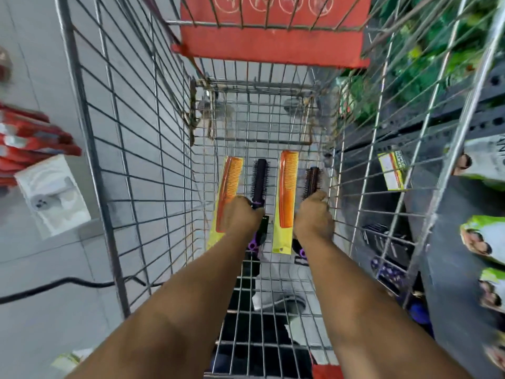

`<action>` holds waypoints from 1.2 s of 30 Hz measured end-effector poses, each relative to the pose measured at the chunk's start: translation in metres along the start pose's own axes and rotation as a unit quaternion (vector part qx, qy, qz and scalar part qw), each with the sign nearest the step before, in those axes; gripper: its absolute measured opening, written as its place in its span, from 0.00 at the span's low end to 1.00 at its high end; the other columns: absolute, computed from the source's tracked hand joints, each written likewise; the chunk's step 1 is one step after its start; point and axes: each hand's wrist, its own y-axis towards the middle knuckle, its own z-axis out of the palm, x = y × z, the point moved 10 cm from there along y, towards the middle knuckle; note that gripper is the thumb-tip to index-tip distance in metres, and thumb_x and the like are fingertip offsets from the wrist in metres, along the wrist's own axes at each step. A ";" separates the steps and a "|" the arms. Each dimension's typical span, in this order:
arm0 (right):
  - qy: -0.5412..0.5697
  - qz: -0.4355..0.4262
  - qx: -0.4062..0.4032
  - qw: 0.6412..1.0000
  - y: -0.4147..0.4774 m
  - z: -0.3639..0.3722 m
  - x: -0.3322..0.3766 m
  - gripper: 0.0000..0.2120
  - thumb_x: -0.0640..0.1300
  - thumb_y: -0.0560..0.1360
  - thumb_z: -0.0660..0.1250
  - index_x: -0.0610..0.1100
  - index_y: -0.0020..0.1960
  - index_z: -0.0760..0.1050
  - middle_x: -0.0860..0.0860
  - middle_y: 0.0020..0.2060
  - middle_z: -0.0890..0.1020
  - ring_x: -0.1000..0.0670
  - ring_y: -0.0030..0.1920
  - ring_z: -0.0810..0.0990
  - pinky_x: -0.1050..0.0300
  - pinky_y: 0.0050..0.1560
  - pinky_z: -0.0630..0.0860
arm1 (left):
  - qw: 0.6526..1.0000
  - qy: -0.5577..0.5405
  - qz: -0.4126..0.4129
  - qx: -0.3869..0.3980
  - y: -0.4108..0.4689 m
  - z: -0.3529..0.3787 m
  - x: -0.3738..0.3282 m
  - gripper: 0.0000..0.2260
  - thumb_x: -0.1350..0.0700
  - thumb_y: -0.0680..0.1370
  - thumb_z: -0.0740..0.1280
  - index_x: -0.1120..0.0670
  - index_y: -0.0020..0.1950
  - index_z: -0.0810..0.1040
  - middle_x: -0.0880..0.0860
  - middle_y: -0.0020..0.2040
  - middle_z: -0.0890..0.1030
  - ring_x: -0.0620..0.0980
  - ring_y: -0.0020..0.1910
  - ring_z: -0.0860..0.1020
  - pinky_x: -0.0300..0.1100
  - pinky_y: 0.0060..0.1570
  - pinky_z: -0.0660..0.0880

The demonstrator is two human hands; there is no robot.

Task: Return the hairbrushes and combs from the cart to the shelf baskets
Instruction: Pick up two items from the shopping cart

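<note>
I look straight down into the wire cart (131, 149); both my bare arms reach in from six o'clock toward its floor; four items lie there side by side, each running from six to twelve o'clock. From nine to three o'clock they go: left comb (231, 177), left brush (259, 184), right comb (287, 187), right brush (311, 181); both combs are orange on yellow backing cards; both brushes are round, dark-bristled, with purple at the handle ends.

My left hand (241, 214) lies over the lower part of the left comb and the neck of the left brush; its fingers curl down around the brush handle, though whether they truly grip it I cannot tell. My right hand (314, 217) sits over the handle of the right brush, fingers bent down on it near the cart's three o'clock wall; again the grip itself is hidden beneath the hand. The right comb lies untouched between my two hands.

At twelve o'clock the red child-seat flap (270, 47) stands up; shelves (451, 127) with packaged goods run along three o'clock; a black cable (54, 287) crosses the floor at eight o'clock.
</note>
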 end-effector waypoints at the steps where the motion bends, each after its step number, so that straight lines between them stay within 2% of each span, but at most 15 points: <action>1: 0.008 0.007 0.004 1.000 0.000 -0.001 -0.001 0.26 0.33 0.77 0.58 0.33 0.72 0.54 0.33 0.56 0.78 0.33 0.52 0.81 0.42 0.47 0.79 | 1.000 -0.016 -0.004 -0.002 -0.002 -0.003 0.002 0.13 0.48 0.70 0.73 0.56 0.35 0.76 0.55 0.33 0.80 0.56 0.36 0.81 0.42 0.31 0.76; 3: 0.016 0.004 0.004 1.000 -0.001 -0.006 0.001 0.26 0.32 0.76 0.60 0.33 0.72 0.56 0.33 0.56 0.78 0.33 0.52 0.80 0.41 0.48 0.80 | 0.999 -0.042 -0.007 -0.008 -0.004 -0.007 0.004 0.12 0.49 0.68 0.73 0.55 0.33 0.75 0.55 0.34 0.80 0.57 0.36 0.80 0.42 0.33 0.75; 5: 0.020 -0.009 -0.005 1.000 -0.004 -0.018 0.007 0.26 0.33 0.76 0.60 0.33 0.72 0.56 0.34 0.56 0.79 0.33 0.52 0.81 0.41 0.47 0.79 | 0.998 -0.063 -0.009 -0.009 -0.009 -0.011 0.005 0.11 0.49 0.68 0.74 0.54 0.33 0.77 0.55 0.35 0.82 0.56 0.37 0.81 0.44 0.36 0.79; 9: 0.072 -0.021 -0.027 0.997 -0.017 -0.048 0.014 0.21 0.35 0.76 0.64 0.36 0.66 0.61 0.37 0.51 0.82 0.35 0.48 0.82 0.43 0.44 0.81 | 0.989 -0.145 0.000 -0.019 -0.023 -0.033 -0.003 0.12 0.48 0.67 0.77 0.55 0.43 0.84 0.54 0.40 0.85 0.53 0.40 0.82 0.43 0.38 0.80; 12: 0.121 -0.047 -0.037 0.991 -0.033 -0.077 0.021 0.25 0.37 0.74 0.68 0.37 0.66 0.60 0.38 0.48 0.83 0.36 0.46 0.82 0.48 0.39 0.79 | 0.982 -0.185 0.014 -0.041 -0.039 -0.060 -0.010 0.12 0.50 0.67 0.77 0.55 0.45 0.85 0.54 0.39 0.84 0.50 0.37 0.80 0.38 0.33 0.74; 14: 0.142 -0.068 -0.050 0.986 -0.046 -0.102 0.024 0.25 0.37 0.74 0.68 0.38 0.67 0.61 0.39 0.48 0.82 0.37 0.45 0.82 0.50 0.36 0.75 | 0.979 -0.194 0.029 -0.048 -0.053 -0.078 -0.018 0.11 0.49 0.66 0.78 0.54 0.44 0.84 0.54 0.38 0.83 0.50 0.36 0.80 0.37 0.31 0.73; 17: 0.151 -0.106 -0.066 0.981 -0.067 -0.135 0.029 0.25 0.38 0.73 0.70 0.37 0.65 0.63 0.39 0.50 0.82 0.39 0.43 0.80 0.52 0.36 0.71 | 0.971 -0.228 0.044 -0.066 -0.070 -0.104 -0.025 0.10 0.48 0.62 0.79 0.51 0.37 0.84 0.56 0.38 0.85 0.54 0.41 0.84 0.48 0.42 0.82; 19: 0.156 -0.134 -0.076 0.976 -0.083 -0.157 0.031 0.25 0.39 0.72 0.70 0.36 0.64 0.64 0.40 0.50 0.81 0.39 0.43 0.79 0.52 0.36 0.70 | 0.963 -0.246 0.067 -0.082 -0.084 -0.122 -0.034 0.09 0.48 0.62 0.79 0.49 0.34 0.82 0.56 0.39 0.85 0.54 0.41 0.84 0.50 0.46 0.82; 23: 0.169 -0.172 -0.087 0.967 -0.113 -0.195 0.034 0.25 0.41 0.71 0.72 0.36 0.62 0.65 0.40 0.49 0.80 0.39 0.46 0.80 0.51 0.37 0.72 | 0.944 -0.303 0.100 -0.084 -0.122 -0.157 -0.057 0.07 0.55 0.66 0.79 0.53 0.36 0.82 0.56 0.37 0.82 0.51 0.35 0.81 0.42 0.39 0.80; 26: 0.171 -0.192 -0.105 0.961 -0.134 -0.228 0.031 0.29 0.47 0.69 0.74 0.36 0.63 0.65 0.41 0.47 0.79 0.38 0.49 0.80 0.51 0.40 0.75 | 0.933 -0.330 0.125 -0.078 -0.140 -0.177 -0.072 0.08 0.56 0.64 0.81 0.54 0.33 0.83 0.60 0.39 0.85 0.56 0.38 0.84 0.52 0.45 0.83; 28: 0.185 -0.198 -0.122 0.955 -0.148 -0.253 0.021 0.33 0.51 0.68 0.75 0.37 0.64 0.65 0.42 0.49 0.78 0.38 0.50 0.80 0.52 0.40 0.73 | 0.927 -0.338 0.150 -0.063 -0.156 -0.190 -0.086 0.10 0.58 0.63 0.81 0.60 0.37 0.84 0.62 0.40 0.84 0.59 0.38 0.84 0.57 0.45 0.82; 30: 0.197 -0.212 -0.145 0.946 -0.162 -0.281 0.009 0.32 0.53 0.66 0.75 0.37 0.61 0.67 0.43 0.50 0.79 0.39 0.49 0.80 0.53 0.40 0.72 | 0.922 -0.343 0.175 -0.047 -0.174 -0.203 -0.103 0.16 0.59 0.62 0.81 0.68 0.42 0.82 0.61 0.39 0.83 0.57 0.36 0.83 0.59 0.45 0.82; 32: 0.215 -0.221 -0.163 0.937 -0.176 -0.309 -0.007 0.31 0.53 0.66 0.74 0.37 0.60 0.68 0.42 0.49 0.79 0.40 0.47 0.78 0.54 0.37 0.70 | 0.919 -0.336 0.202 -0.039 -0.200 -0.215 -0.124 0.17 0.58 0.62 0.81 0.68 0.41 0.82 0.62 0.39 0.83 0.58 0.38 0.83 0.57 0.47 0.82; 34: 0.231 -0.228 -0.180 0.929 -0.192 -0.338 -0.027 0.30 0.55 0.65 0.73 0.38 0.58 0.69 0.44 0.46 0.78 0.42 0.44 0.77 0.54 0.36 0.70 | 0.917 -0.321 0.235 -0.027 -0.226 -0.222 -0.147 0.15 0.58 0.63 0.81 0.67 0.40 0.82 0.62 0.38 0.83 0.58 0.36 0.82 0.50 0.42 0.82; 36: 0.243 -0.232 -0.194 0.922 -0.207 -0.362 -0.048 0.29 0.56 0.65 0.72 0.39 0.56 0.69 0.45 0.44 0.77 0.42 0.43 0.77 0.54 0.37 0.71 | 0.910 -0.318 0.264 -0.015 -0.253 -0.226 -0.172 0.13 0.58 0.63 0.80 0.65 0.39 0.82 0.60 0.36 0.80 0.55 0.32 0.79 0.46 0.37 0.78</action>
